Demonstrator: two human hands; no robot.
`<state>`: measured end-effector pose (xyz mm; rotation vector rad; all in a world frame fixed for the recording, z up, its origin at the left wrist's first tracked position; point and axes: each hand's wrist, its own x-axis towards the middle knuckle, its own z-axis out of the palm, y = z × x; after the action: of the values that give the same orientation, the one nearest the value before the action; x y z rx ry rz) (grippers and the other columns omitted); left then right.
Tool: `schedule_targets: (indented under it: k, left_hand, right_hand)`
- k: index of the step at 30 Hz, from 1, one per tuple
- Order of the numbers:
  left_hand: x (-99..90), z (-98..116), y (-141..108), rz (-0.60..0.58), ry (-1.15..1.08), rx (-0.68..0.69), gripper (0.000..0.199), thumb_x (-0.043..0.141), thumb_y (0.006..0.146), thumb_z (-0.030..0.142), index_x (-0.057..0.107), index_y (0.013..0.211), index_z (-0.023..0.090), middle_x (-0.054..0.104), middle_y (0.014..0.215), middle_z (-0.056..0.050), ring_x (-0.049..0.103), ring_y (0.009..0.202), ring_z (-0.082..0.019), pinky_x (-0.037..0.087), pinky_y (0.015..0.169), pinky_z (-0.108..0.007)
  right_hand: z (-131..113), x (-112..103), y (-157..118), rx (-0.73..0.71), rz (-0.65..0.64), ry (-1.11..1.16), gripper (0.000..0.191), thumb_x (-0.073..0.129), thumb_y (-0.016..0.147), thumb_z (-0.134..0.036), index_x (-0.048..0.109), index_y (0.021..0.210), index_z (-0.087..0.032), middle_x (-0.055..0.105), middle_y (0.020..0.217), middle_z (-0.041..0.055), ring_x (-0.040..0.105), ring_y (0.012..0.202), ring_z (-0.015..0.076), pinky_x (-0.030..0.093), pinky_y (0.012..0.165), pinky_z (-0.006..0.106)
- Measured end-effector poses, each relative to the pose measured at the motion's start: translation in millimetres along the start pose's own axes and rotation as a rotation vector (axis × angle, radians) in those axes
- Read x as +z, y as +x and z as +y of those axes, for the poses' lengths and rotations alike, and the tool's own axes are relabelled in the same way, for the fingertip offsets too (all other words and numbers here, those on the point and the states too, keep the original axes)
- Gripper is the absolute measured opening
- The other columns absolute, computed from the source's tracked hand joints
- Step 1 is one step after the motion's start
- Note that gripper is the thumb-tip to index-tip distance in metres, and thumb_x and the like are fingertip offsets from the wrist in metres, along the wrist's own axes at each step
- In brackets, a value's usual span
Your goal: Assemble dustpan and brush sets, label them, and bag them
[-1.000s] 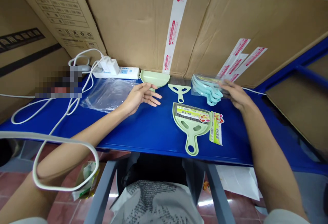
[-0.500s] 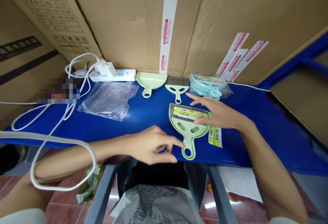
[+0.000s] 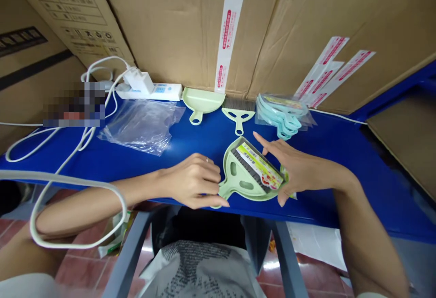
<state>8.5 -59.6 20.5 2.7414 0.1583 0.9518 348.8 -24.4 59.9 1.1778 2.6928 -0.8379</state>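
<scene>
A light green dustpan [image 3: 250,192] with a small green brush [image 3: 240,175] nested in it lies at the near edge of the blue table, its handle turned to the left. Across the brush's dark bristles sits a yellow-green label card [image 3: 257,164]. My left hand [image 3: 199,182] has its fingers curled round the handle end, which it partly hides. Fingers spread, my right hand [image 3: 293,166] is at the right rim of the dustpan. Another yellow-green card is mostly hidden beneath that hand.
At the back stand a green dustpan [image 3: 203,101], a green brush [image 3: 239,116] and bagged light blue sets [image 3: 281,111]. Clear plastic bags [image 3: 141,125], a white power strip [image 3: 166,91] and looping white cables [image 3: 80,177] are on the left. Cardboard [image 3: 184,25] rises behind.
The dustpan with its brush and label has turned so that the handle points left instead of towards me. My left hand has closed round the handle, and my right hand has moved slightly nearer me.
</scene>
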Motion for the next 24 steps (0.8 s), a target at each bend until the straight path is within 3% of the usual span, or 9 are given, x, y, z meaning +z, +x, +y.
schedule_targets:
  k: [4,8,11,14,16,18,19,21,24]
  left_hand:
    - [-32.5,-20.9,-4.9,-0.076,-0.011,-0.137,0.056,0.066,0.106,0.023,0.044,0.055,0.021,0.046,0.052,0.002,0.047,0.053,-0.014,0.029,0.058,-0.037]
    - [-65.7,-33.3,-10.5,-0.259,-0.193,-0.451,0.042,0.072,0.104,0.036,0.064,0.067,0.018,0.061,0.059,0.000,0.054,0.055,-0.011,0.038,0.058,-0.028]
    - [-66.8,-32.7,-13.8,-0.431,-0.479,-0.734,0.037,0.072,0.103,0.050,0.072,0.090,0.016,0.071,0.066,-0.001,0.063,0.053,-0.011,0.044,0.053,-0.021]
    - [-48.1,-31.2,-16.9,-0.543,-0.783,-0.928,0.046,0.072,0.100,0.062,0.069,0.098,0.016,0.075,0.070,-0.003,0.071,0.052,-0.015,0.050,0.047,-0.020]
    - [-36.2,-32.4,-18.9,-0.557,-0.929,-1.001,0.049,0.077,0.096,0.064,0.067,0.095,0.016,0.076,0.072,-0.004,0.073,0.052,-0.017,0.052,0.044,-0.020]
    - [-31.8,-35.7,-20.6,-0.532,-1.039,-1.044,0.048,0.085,0.090,0.060,0.070,0.096,0.015,0.077,0.074,-0.004,0.075,0.054,-0.018,0.056,0.046,-0.020]
    - [-32.9,-38.1,-21.4,-0.520,-1.077,-1.055,0.046,0.089,0.088,0.057,0.073,0.099,0.015,0.078,0.075,-0.005,0.076,0.056,-0.018,0.058,0.049,-0.021]
    - [-39.5,-43.8,-22.7,-0.509,-1.128,-1.062,0.044,0.093,0.085,0.050,0.078,0.104,0.014,0.080,0.078,-0.006,0.077,0.059,-0.019,0.062,0.053,-0.023]
    - [-53.7,-53.6,-25.0,-0.494,-1.153,-1.065,0.039,0.094,0.084,0.045,0.083,0.104,0.014,0.082,0.081,-0.009,0.076,0.059,-0.019,0.063,0.056,-0.025]
  right_hand:
    - [2.1,-3.9,-2.5,-0.034,-0.052,0.095,0.154,0.091,0.071,-0.072,-0.013,0.178,-0.035,0.055,0.149,0.0122,0.056,0.130,0.0367,0.046,0.117,0.053]
    - [5.0,-6.6,-2.7,-0.055,-0.070,0.132,0.150,0.088,0.074,-0.073,-0.013,0.179,-0.034,0.055,0.151,0.0109,0.055,0.129,0.0330,0.044,0.117,0.048]
    - [4.3,-8.6,-4.5,-0.022,-0.069,0.126,0.149,0.088,0.075,-0.069,-0.013,0.179,-0.033,0.056,0.150,0.0109,0.055,0.125,0.0323,0.044,0.115,0.048]
    - [3.6,-11.0,-6.4,0.035,-0.036,0.080,0.144,0.088,0.073,-0.065,-0.001,0.181,-0.030,0.061,0.139,0.0105,0.057,0.120,0.0331,0.044,0.112,0.049]
    - [4.1,-12.0,-6.2,0.093,-0.041,0.035,0.124,0.087,0.074,-0.062,0.026,0.176,-0.026,0.066,0.125,0.0098,0.060,0.113,0.0327,0.047,0.102,0.045]
    - [5.4,-12.0,-4.7,0.173,-0.073,-0.037,0.090,0.085,0.076,-0.060,0.056,0.152,-0.022,0.068,0.110,0.0079,0.063,0.101,0.0306,0.046,0.087,0.039]
    - [6.6,-11.7,-3.8,0.213,-0.087,-0.080,0.073,0.084,0.077,-0.059,0.063,0.135,-0.021,0.069,0.104,0.0066,0.064,0.094,0.0292,0.043,0.080,0.036]
    - [10.1,-11.0,-2.2,0.265,-0.096,-0.140,0.052,0.082,0.077,-0.056,0.064,0.112,-0.022,0.068,0.093,0.0041,0.063,0.085,0.0265,0.038,0.072,0.034]
    - [19.0,-11.7,-1.7,0.263,-0.085,-0.097,0.042,0.083,0.076,-0.050,0.061,0.099,-0.024,0.066,0.088,0.0022,0.062,0.081,0.0241,0.038,0.070,0.033]
